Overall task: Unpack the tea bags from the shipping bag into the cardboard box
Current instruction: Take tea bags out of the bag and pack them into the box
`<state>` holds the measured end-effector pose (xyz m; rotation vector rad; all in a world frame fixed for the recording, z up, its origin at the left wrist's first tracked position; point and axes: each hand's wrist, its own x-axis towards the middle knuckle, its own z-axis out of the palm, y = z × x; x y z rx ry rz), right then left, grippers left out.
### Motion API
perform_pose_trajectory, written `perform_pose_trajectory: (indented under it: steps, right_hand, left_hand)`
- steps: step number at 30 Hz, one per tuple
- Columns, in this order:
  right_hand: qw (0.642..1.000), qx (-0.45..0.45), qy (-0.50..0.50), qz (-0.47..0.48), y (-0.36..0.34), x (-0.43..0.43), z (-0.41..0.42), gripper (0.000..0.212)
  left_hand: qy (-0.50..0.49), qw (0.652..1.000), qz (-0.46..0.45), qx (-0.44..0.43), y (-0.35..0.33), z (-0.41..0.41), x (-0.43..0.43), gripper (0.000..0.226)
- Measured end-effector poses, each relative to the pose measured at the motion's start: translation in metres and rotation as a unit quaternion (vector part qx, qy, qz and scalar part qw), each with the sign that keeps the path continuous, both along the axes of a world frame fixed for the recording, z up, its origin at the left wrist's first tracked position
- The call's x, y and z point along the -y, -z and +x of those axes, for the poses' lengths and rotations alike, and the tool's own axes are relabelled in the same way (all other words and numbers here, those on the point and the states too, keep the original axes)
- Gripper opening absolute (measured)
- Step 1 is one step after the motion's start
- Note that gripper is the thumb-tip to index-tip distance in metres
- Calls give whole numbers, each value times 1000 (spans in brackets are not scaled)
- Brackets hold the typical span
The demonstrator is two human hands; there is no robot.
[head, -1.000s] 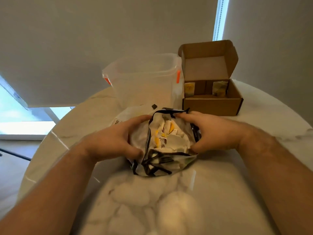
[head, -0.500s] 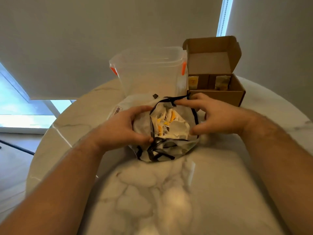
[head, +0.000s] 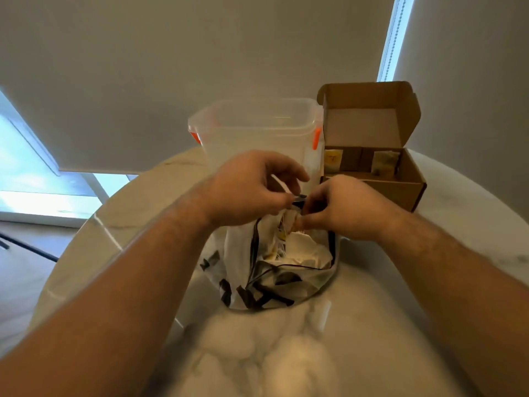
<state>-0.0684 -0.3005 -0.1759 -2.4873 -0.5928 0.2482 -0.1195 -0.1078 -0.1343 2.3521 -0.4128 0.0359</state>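
A: Containers?
B: Cardboard box (head: pixel 400 187) sits far right on the table (head: pixel 429 296), lid flipped up. Two sachets (head: pixel 333 160) stand vs. its back wall, one left, one right. Clear plastic tub (head: pixel 257 133) w/ orange clips is just left of the box. Its contents aren't clear thru the cloudy wall.
A: And the shipping bag?
B: Shipping bag (head: pixel 274 279), white w/ black print, stands in front of the tub, mouth open. Tea bags (head: pixel 303 250) are heaped inside, white paper w/ bits of yellow.
A: Where's that vs. the hands?
B: Right under both. The hands meet above the mouth, at the bag's raised rim.
A: Grip?
B: Left hand (head: pixel 246 190): thumb + forefinger pinch the black rim, other fingers loosely curled above. Right hand (head: pixel 343 207): fingers curled tight, tips pinching the same rim next to the left thumb. Its lower fingers dip into the mouth; can't tell if they've got a tea bag.
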Motion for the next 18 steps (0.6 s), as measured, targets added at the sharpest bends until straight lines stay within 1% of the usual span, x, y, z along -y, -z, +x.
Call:
perform_pose_trajectory:
  steps: [1,2,5,7,9,11,13,15,18]
  right_hand:
    - [1000,-14,-3,7,5,1,0,9]
    - [999,-26,-5,23,9,4,0,8]
    - [992,-67,2,108,14,17,4,8]
    - [980,-94,9,177,12,24,6,10]
    - [967,-105,15,232,8,27,6,11]
    - [958,-97,18,269,6,26,5,12]
    - [951,-87,19,295,6,24,3,13]
    - [949,-75,14,305,7,22,1,13]
    - [950,-56,7,307,7,20,-3,16]
  left_hand:
    - [-17,1000,20,-1,11,5,0,37]
    - [-29,999,21,-8,22,8,-1,38]
    - [-21,998,-31,-42,39,9,-13,41]
    - [-2,996,-67,-64,41,9,-23,46]
    - [12,993,-80,-85,41,8,-26,49]
    - [4,995,-77,-68,41,7,-21,44]
    - [-23,994,-100,-44,41,5,-13,32]
    - [-39,991,-122,-25,41,3,-7,21]
    - [-53,991,-126,-2,40,1,-4,14]
